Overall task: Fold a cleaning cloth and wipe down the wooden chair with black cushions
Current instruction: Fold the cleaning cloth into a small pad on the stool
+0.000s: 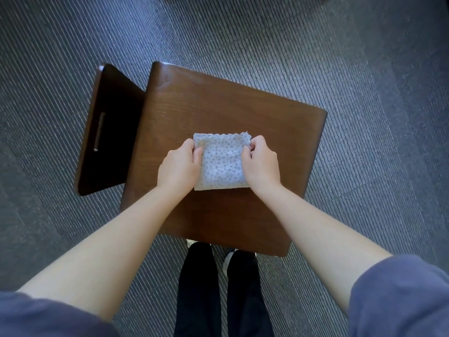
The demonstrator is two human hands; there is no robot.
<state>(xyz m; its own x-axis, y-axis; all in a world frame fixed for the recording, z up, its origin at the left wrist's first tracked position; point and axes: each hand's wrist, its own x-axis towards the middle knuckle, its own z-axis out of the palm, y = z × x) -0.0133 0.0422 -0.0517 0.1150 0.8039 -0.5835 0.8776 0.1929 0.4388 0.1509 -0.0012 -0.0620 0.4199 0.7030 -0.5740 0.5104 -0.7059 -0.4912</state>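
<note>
A pale blue-white dotted cleaning cloth (222,164), folded into a small rectangle, lies on the brown wooden chair seat (243,110). My left hand (179,166) pinches the cloth's left edge near its far corner. My right hand (261,164) pinches the right edge the same way. The far edge of the cloth is wavy. The wooden chair back (109,132), with a slot handle, stands at the left of the seat. No black cushion shows in this view.
Grey striped carpet (364,69) surrounds the chair on all sides. My legs in black trousers (218,293) and light shoes stand at the near edge of the seat.
</note>
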